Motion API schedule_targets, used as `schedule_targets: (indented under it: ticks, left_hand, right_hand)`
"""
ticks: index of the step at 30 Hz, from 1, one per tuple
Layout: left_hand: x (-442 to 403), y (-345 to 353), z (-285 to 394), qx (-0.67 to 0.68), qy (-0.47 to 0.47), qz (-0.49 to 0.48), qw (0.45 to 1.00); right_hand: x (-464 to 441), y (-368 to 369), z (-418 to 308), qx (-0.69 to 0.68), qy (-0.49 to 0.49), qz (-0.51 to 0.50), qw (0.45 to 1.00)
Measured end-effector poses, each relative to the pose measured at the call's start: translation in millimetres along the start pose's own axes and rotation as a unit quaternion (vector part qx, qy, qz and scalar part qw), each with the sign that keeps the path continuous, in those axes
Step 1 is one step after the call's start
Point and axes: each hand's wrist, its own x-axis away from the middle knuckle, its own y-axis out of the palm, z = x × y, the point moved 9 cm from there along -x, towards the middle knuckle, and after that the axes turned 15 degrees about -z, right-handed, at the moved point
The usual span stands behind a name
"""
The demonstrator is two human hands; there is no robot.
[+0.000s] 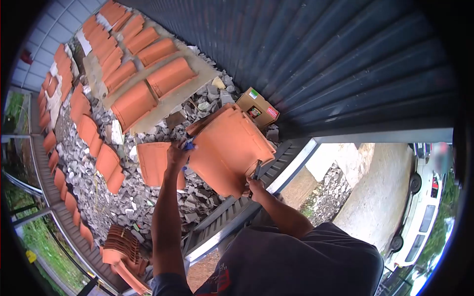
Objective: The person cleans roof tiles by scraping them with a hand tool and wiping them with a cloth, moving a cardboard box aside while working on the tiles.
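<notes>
A large orange roof tile [224, 153] lies on top of a small stack of tiles in front of me. My left hand [177, 155] is at its left edge, closed around a crumpled blue thing [188, 145], perhaps a cloth. At the tile's near right corner, my right hand [254, 190] is closed on a slim dark tool [257, 170] whose tip points away from me. I cannot make out the tool's exact kind. Another orange tile [153, 163] lies on the rubble, partly behind my left forearm.
Rows of orange tiles [170, 76] lie beyond, over grey rubble [118, 170]. A cardboard box [257, 109] stands by the dark corrugated wall [316, 64]. Stacked tiles [121, 244] sit at the lower left. A metal rail [291, 172] runs close to me; a white vehicle [419, 222] is outside.
</notes>
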Motion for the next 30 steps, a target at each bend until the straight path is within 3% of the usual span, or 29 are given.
schedule_targets:
  ticks: [2, 3, 4, 5, 7, 10, 12, 15, 17, 20, 24, 26, 27, 28, 30]
  left_hand:
    - [11.0, 12.2, 20.8, -0.090, -0.045, -0.156, 0.983]
    - [23.1, 15.7, 41.3, -0.099, -0.033, -0.177, 0.979]
    - [28.8, 23.1, 46.5, -0.104, -0.027, -0.175, 0.979]
    - [33.1, 35.5, 61.5, -0.036, 0.077, -0.181, 0.980]
    - [74.4, 50.1, 132.0, -0.173, 0.168, -0.162, 0.957]
    - [131.0, 113.4, 209.1, -0.213, 0.215, -0.117, 0.946]
    - [211.4, 161.1, 282.4, -0.395, 0.275, -0.069, 0.874]
    - [298.9, 213.0, 318.8, -0.415, 0.360, -0.061, 0.833]
    - [328.0, 194.7, 333.8, -0.393, 0.368, -0.062, 0.840]
    - [322.7, 136.0, 313.4, -0.317, 0.313, -0.058, 0.893]
    - [331.7, 55.2, 240.1, 0.000, 0.291, -0.096, 0.952]
    - [350.4, 19.7, 186.1, 0.024, 0.193, -0.019, 0.981]
    - [362.1, 11.2, 169.1, 0.027, 0.194, -0.013, 0.981]
    - [376.0, -9.8, 145.9, 0.060, 0.184, 0.055, 0.980]
    - [397.8, -43.0, 104.0, 0.094, 0.151, 0.148, 0.973]
  right_hand:
    - [16.2, 0.5, 9.9, 0.025, -0.008, 0.007, 1.000]
    - [21.5, 5.6, 12.0, 0.020, -0.015, 0.002, 1.000]
    - [26.4, 11.6, 14.2, -0.014, -0.043, 0.004, 0.999]
    - [35.0, 19.2, 17.0, -0.050, -0.069, 0.005, 0.996]
    - [76.7, 32.7, 11.9, -0.083, -0.048, 0.022, 0.995]
    - [66.0, 20.7, 16.6, 0.014, -0.044, -0.077, 0.996]
    - [83.5, 27.5, 11.4, 0.015, -0.054, -0.118, 0.991]
    - [129.6, 38.4, -7.0, -0.051, -0.086, -0.126, 0.987]
    - [163.6, 37.8, -17.0, -0.076, -0.115, -0.111, 0.984]
    - [191.8, 16.1, -39.5, -0.017, -0.179, -0.069, 0.981]
    - [221.6, -2.2, -76.1, 0.164, -0.261, -0.052, 0.950]
    - [247.6, 14.9, -100.0, 0.235, -0.284, -0.064, 0.927]
    - [250.3, 33.0, -101.3, 0.307, -0.260, -0.080, 0.912]
    - [252.8, 55.4, -97.1, 0.378, -0.229, -0.099, 0.891]
    - [278.9, 102.2, -96.5, 0.399, -0.213, -0.122, 0.884]
